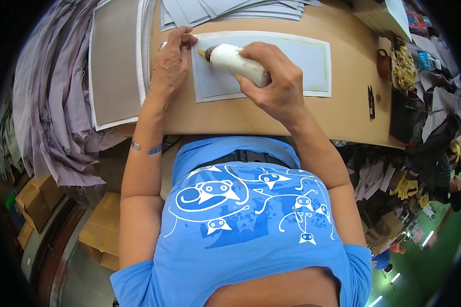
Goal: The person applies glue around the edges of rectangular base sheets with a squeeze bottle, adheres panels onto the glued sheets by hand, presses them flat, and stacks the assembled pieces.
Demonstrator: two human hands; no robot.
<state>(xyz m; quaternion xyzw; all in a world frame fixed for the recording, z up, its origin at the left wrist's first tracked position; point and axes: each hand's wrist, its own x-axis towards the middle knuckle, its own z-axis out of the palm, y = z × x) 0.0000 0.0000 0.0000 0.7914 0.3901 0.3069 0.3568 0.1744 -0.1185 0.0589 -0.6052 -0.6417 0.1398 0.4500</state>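
A pale blue-grey rectangular panel with a white border lies flat on the tan tabletop. Yellowish lines run along its top and right edges. Wrapped round a white bottle, my right hand holds it tilted over the panel, its yellow tip down near the left edge. My left hand rests at the panel's upper left corner, fingers bent and close together; what its fingertips press or hold is too small to tell.
Stacked grey-brown panels lie at the left, beside hanging mauve fabric. More grey sheets sit at the back. Black pens, a brown cup and yellow strips are at the right.
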